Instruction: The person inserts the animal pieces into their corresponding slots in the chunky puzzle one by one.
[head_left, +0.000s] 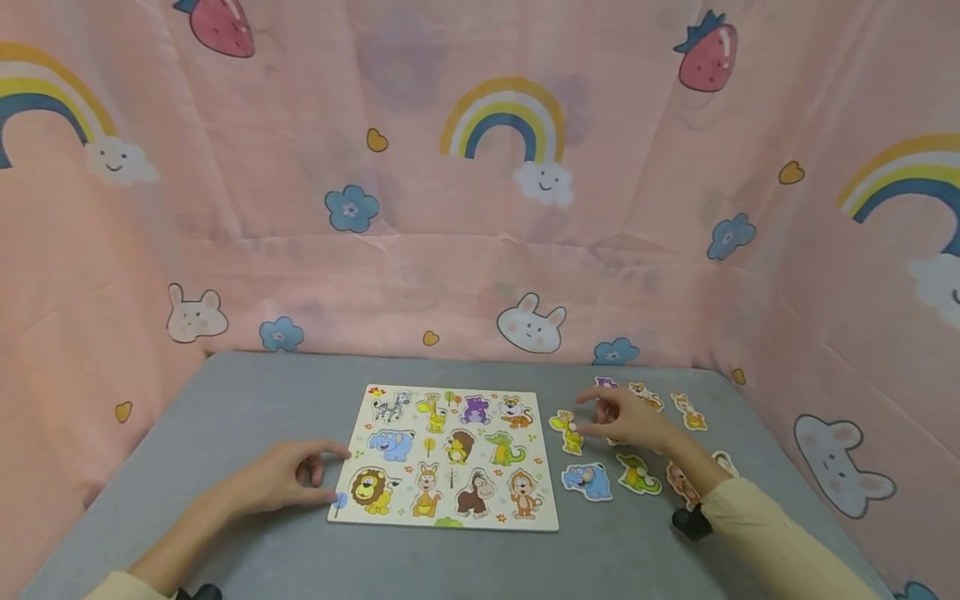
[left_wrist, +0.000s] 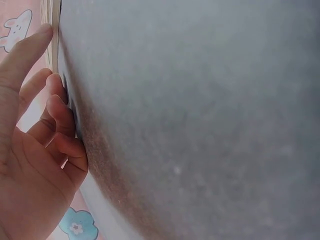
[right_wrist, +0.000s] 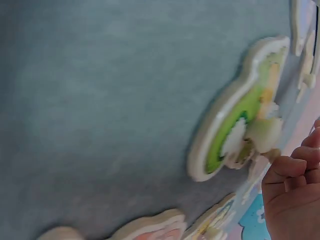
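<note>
Head view: lower centre, the left hand (head_left: 288, 479) rests loosely curled against the puzzle board (head_left: 448, 455) edge on the grey surface (head_left: 225, 417). Right of centre, the right hand (head_left: 630, 421) reaches to the giraffe piece (head_left: 567, 431); whether it pinches the piece, I cannot tell.

Left wrist view: the fingers (left_wrist: 60, 107) barely touch the board, so I judge it could slide.

Right wrist view: the crocodile piece (right_wrist: 240, 127) is blurred beside curled fingers (right_wrist: 292, 167); a hasty sweep might knock it.

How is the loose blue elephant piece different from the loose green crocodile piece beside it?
The elephant piece is blue and rounded; the crocodile piece is green with yellow and longer in outline. The elephant piece lies nearer the puzzle board, the crocodile piece further from it, closer to the right hand's forearm. Both lie flat on the grey table, white-edged, and untouched by either hand.
</note>
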